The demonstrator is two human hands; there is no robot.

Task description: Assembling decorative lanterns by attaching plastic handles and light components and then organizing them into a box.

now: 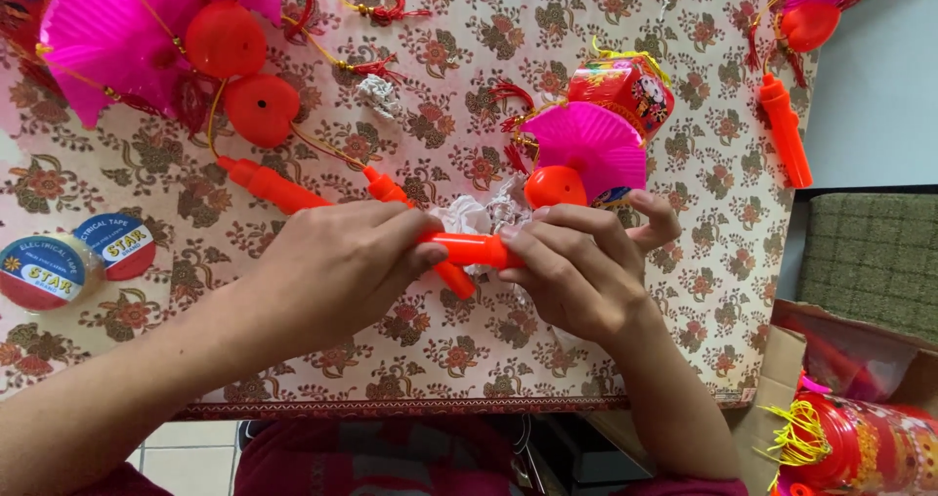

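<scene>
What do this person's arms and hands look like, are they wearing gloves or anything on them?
No gloves: the left hand and right hand are both bare, with short, unpainted nails. No rings, watch or bracelet show. The forearms are uncovered too; only at the bottom edge does a dark pink sleeve appear, matching the pink garment below the table.

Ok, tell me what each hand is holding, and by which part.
Both grip one orange plastic tube, held level above the table. The left hand wraps its left end, the right hand pinches its right end. Only the middle shows between them.
</scene>
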